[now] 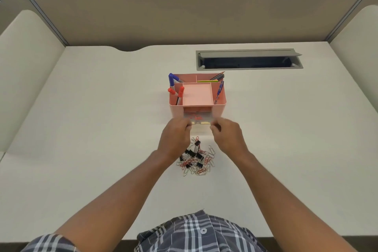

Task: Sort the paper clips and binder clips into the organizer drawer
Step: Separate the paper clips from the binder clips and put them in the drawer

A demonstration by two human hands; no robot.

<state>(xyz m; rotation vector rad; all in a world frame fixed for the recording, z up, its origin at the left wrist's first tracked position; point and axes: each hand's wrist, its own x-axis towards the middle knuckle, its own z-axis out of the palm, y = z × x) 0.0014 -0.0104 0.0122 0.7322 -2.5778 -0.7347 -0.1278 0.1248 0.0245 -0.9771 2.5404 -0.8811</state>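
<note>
A pink desk organizer point(219, 106) stands mid-desk. Its clear drawer point(200, 121) is pulled partway out at the front, with a few red paper clips point(194, 117) inside. My left hand point(175, 139) grips the drawer's left front corner, and my right hand point(229, 136) grips its right front corner. Just in front of the drawer, between my wrists, lies a pile of silver and red paper clips point(204, 166) mixed with black binder clips point(192, 153). My left hand hides the pile's left edge.
Blue and red markers point(171, 81), a pencil and a pen stand in the organizer's outer compartments; its central tray point(197, 94) holds nothing. A grey cable hatch point(248, 59) is open at the back right. Partition walls enclose the white desk point(102, 129).
</note>
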